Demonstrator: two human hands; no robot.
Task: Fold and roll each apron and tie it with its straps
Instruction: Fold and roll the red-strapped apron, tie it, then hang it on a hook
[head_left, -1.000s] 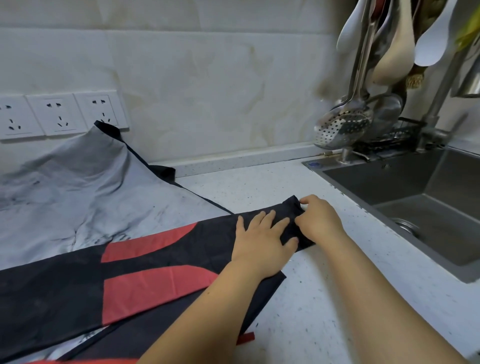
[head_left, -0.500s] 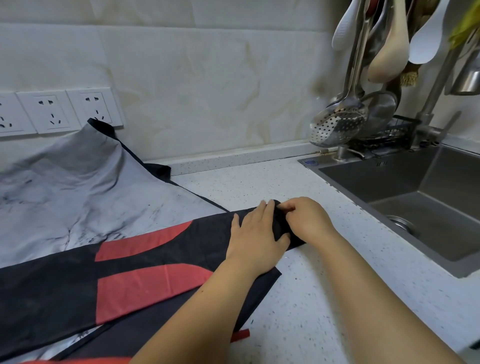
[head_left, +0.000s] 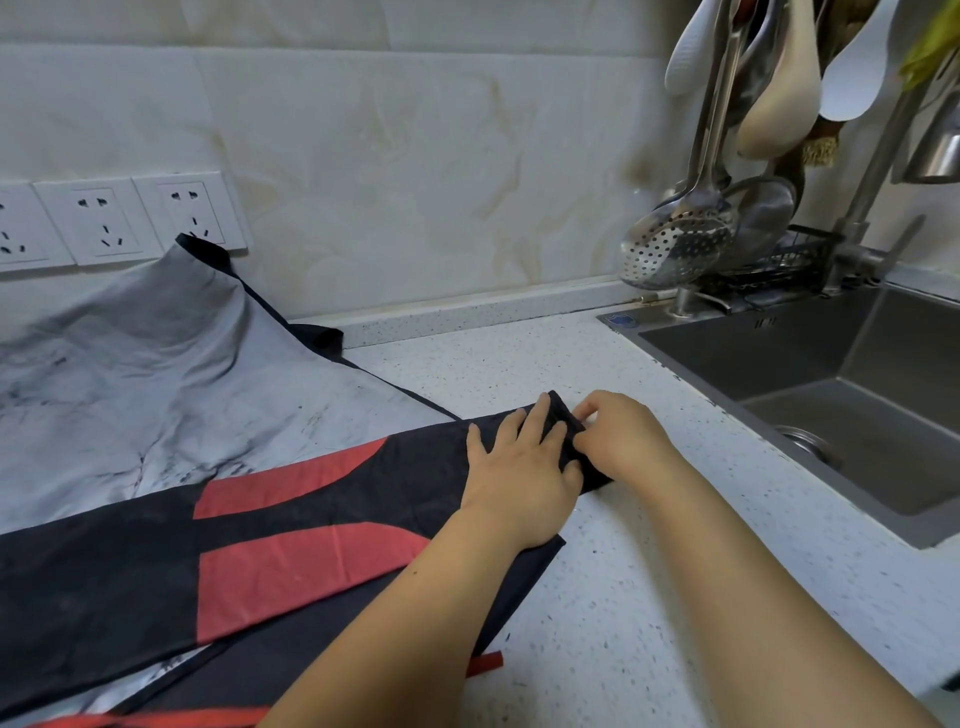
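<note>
I see black-and-red apron (head_left: 322, 525) folded into long strip on table (head_left: 649, 613), long axis running left to right. Right hand (head_left: 626, 439), fingers curled, pinches rolled right end; left hand (head_left: 519, 470) flat, fingers straight, presses just beside. I judge roll heads leftward.

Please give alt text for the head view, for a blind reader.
The left hand presses on a folded black-and-red apron on a counter; the right hand pinches its rolled end. A grey apron lies behind, a sink at right.
</note>
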